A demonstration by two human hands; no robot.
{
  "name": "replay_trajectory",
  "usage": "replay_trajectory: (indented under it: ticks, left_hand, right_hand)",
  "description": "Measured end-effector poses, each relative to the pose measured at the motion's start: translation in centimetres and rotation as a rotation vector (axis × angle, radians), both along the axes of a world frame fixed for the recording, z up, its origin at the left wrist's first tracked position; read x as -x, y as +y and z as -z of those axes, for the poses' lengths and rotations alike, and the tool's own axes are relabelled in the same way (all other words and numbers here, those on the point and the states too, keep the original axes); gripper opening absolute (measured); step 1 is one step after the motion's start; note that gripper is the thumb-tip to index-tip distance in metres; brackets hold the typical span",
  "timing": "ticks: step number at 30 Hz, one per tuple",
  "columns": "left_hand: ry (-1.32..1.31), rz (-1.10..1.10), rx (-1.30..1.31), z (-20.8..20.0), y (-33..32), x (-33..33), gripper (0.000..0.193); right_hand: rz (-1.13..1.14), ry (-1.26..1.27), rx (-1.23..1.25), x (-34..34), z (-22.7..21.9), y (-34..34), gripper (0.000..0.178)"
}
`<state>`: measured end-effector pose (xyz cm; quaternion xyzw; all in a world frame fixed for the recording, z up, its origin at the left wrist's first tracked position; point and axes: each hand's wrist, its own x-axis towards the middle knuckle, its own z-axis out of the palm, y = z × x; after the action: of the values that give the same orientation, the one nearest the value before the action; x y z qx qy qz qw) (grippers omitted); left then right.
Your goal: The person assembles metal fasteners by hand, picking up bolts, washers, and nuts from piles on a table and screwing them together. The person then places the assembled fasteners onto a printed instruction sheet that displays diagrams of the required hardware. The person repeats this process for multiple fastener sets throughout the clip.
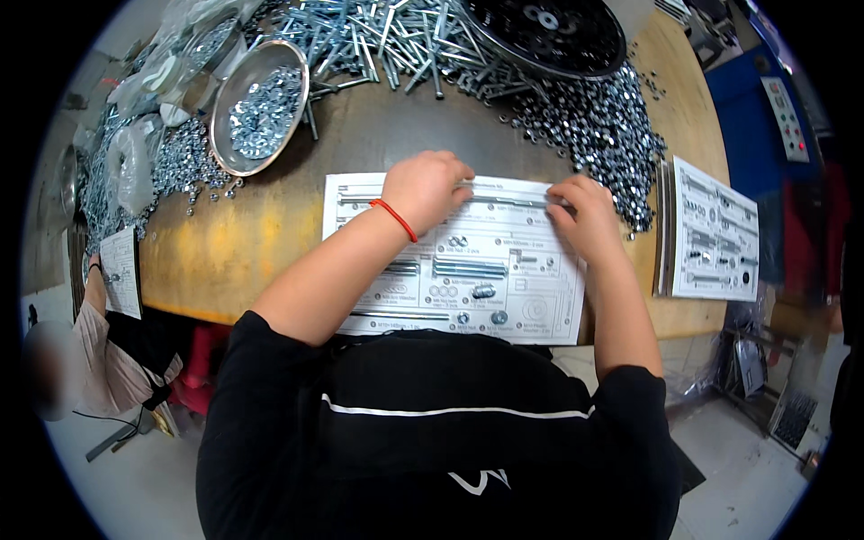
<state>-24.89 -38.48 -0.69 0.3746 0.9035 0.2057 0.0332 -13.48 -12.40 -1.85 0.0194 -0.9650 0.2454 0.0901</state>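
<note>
A white printed parts sheet (562, 319) lies on the bench before me, with hardware resting on its drawings. Along its upper part runs a long thin metal bolt (508, 202). My left hand (427, 189), a red cord on its wrist, is closed at this bolt's left stretch, covering part of it. At the bolt's right end, the fingers of my right hand (583, 209) are curled around its tip. Lower on the sheet lie shorter bolts (470, 268), nuts (458, 241), a dark metal fitting (484, 292) and a thin long rod (396, 315), partly behind my left forearm.
Loose bolts (387, 40) and a heap of nuts (594, 117) cover the far bench. A metal bowl (261, 108) of small parts stands far left, a black basin (549, 36) far right. More sheets (715, 234) stack at right. Another person's hand (95, 279) works at left.
</note>
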Motion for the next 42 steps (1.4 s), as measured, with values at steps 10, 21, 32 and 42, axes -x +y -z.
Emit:
replay_trajectory:
  ticks: [10,21,32,42]
  left_hand:
    - [-0.054,-0.508,0.082,0.2,-0.9,13.4,0.029]
    - [-0.022,-0.446,-0.447,-2.3,-4.5,12.2,0.027]
    - [-0.014,0.211,-0.353,-1.6,1.6,-1.7,0.011]
    - [0.024,0.147,0.010,1.4,2.8,-5.8,0.010]
  right_hand:
    - [0.063,-0.182,-0.058,16.7,-1.4,-11.1,0.043]
    - [0.106,-0.105,0.542,13.3,-0.3,-7.4,0.024]
    - [0.144,-0.208,0.237,-5.5,0.1,2.5,0.012]
    - [0.161,-0.098,0.270,-6.4,1.6,1.4,0.014]
